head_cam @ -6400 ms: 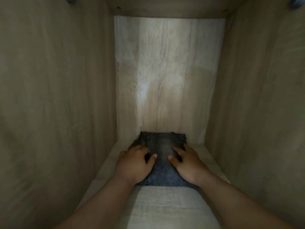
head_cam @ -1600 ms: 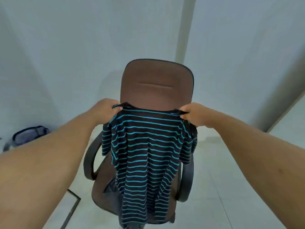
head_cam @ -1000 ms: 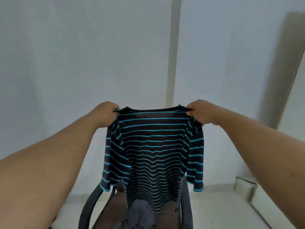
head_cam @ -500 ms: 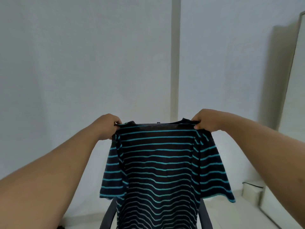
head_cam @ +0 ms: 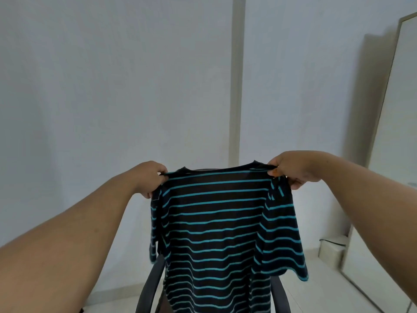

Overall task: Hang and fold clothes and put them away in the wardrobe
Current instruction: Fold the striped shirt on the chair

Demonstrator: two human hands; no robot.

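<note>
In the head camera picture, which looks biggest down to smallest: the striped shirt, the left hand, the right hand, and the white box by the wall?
1. striped shirt
2. left hand and right hand, about alike
3. white box, farther away, so unsure

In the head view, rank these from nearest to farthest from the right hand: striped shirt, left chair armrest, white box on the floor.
1. Striped shirt: its shoulder is in the right hand grip.
2. White box: on the floor, lower right by the wall.
3. Left chair armrest: bottom, left of the shirt.
</note>
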